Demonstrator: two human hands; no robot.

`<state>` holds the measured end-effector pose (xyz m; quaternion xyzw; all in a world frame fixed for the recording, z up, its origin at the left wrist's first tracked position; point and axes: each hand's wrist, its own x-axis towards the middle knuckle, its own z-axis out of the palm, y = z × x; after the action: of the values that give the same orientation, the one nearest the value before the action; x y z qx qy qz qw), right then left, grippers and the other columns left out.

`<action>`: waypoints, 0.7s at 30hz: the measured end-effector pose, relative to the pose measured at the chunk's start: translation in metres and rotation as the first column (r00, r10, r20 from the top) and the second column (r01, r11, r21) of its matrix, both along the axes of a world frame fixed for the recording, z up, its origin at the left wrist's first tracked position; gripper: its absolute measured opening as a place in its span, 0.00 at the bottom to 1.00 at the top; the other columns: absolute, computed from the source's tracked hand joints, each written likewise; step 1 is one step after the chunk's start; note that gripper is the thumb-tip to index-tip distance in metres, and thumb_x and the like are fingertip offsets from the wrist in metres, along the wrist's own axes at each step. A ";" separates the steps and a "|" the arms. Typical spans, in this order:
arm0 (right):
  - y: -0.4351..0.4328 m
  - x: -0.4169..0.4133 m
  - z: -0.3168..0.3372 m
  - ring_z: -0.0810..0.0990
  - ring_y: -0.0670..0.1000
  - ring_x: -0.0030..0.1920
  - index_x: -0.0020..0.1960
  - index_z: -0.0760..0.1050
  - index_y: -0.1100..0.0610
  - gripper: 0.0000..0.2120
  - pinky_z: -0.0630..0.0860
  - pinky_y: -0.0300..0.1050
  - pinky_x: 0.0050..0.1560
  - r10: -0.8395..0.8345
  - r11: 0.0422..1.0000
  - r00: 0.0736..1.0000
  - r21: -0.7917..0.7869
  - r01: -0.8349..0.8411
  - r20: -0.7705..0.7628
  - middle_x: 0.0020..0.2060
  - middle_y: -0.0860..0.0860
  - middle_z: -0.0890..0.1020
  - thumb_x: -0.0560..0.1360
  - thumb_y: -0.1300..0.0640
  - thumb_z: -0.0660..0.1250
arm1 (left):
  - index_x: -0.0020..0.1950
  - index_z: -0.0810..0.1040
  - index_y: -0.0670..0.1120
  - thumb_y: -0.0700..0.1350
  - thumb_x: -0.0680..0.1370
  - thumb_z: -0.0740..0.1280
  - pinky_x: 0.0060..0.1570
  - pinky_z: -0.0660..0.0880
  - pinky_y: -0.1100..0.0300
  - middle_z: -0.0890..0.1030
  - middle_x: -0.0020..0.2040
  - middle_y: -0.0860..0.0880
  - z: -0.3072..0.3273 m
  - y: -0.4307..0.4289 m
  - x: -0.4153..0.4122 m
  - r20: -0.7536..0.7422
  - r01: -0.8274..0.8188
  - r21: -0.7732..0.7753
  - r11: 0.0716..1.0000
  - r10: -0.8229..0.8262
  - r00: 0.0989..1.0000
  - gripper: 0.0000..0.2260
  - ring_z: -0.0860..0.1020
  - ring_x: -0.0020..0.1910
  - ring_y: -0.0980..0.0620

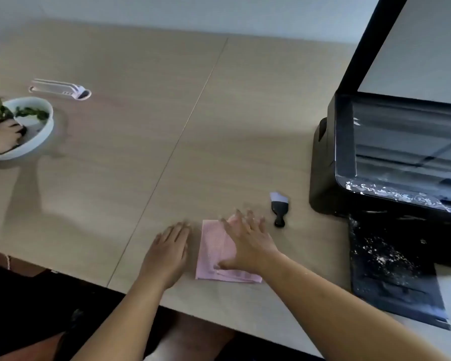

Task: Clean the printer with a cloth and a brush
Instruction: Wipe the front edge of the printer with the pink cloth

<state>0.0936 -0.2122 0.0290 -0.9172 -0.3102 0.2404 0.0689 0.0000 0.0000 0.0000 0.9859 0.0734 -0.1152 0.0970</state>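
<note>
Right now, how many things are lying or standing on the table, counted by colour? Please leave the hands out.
Pink: 1, the cloth
Black: 2, the brush and the printer
White: 2, the bowl and the small gadget behind it
Total: 5

The single head view looks forward and steeply down from above the near edge of the wooden table [141, 131], close over the left hand [167, 254] and right hand [248, 243], with the printer [391, 162] cut by the right edge.
</note>
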 end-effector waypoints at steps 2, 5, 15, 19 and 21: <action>0.009 -0.003 -0.010 0.36 0.63 0.75 0.76 0.36 0.42 0.56 0.37 0.69 0.70 0.008 1.000 1.000 -0.020 -0.008 0.017 0.77 0.55 0.40 0.61 0.24 0.63 | 0.76 0.63 0.46 0.53 0.77 0.42 0.71 0.62 0.48 0.62 0.77 0.49 -0.004 0.004 -0.005 -0.018 -0.030 0.006 1.000 0.030 0.999 0.30 0.62 0.74 0.46; 0.016 -0.012 -0.024 0.36 0.63 0.75 0.76 0.37 0.45 0.54 0.33 0.70 0.67 0.016 0.997 0.999 -0.080 -0.013 0.031 0.77 0.55 0.39 0.62 0.25 0.62 | 0.75 0.65 0.44 0.52 0.78 0.48 0.68 0.65 0.44 0.65 0.76 0.47 -0.015 0.003 -0.012 0.004 -0.036 0.057 0.998 0.036 0.999 0.27 0.65 0.73 0.44; -0.021 -0.034 -0.026 0.76 0.51 0.32 0.50 0.75 0.47 0.19 0.73 0.42 0.31 0.040 0.997 0.955 0.057 -0.059 0.292 0.38 0.48 0.77 0.61 0.51 0.75 | 0.67 0.74 0.40 0.53 0.80 0.49 0.62 0.70 0.43 0.74 0.67 0.40 -0.024 -0.002 -0.005 0.079 -0.004 0.065 0.998 -0.001 0.997 0.26 0.73 0.64 0.39; -0.053 -0.027 0.016 0.73 0.52 0.34 0.60 0.70 0.43 0.23 0.69 0.43 0.21 -0.209 0.955 0.951 0.255 0.149 0.227 0.41 0.48 0.73 0.66 0.57 0.63 | 0.63 0.77 0.40 0.54 0.82 0.42 0.57 0.68 0.48 0.78 0.61 0.40 -0.006 -0.009 0.033 0.111 0.148 0.083 0.986 -0.156 0.981 0.29 0.75 0.57 0.39; -0.070 -0.016 0.037 0.74 0.53 0.37 0.61 0.69 0.43 0.23 0.71 0.45 0.22 -0.340 0.904 0.916 0.342 0.255 0.214 0.42 0.48 0.72 0.67 0.58 0.61 | 0.64 0.76 0.41 0.53 0.80 0.48 0.55 0.72 0.48 0.78 0.61 0.42 0.010 -0.017 0.066 0.138 0.188 0.077 0.979 -0.197 0.971 0.24 0.75 0.57 0.40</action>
<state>0.0771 -0.2820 0.0658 -0.9558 -0.2054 0.0493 0.2043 0.0659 -0.0167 0.0095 0.9966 -0.0262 -0.0499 0.0593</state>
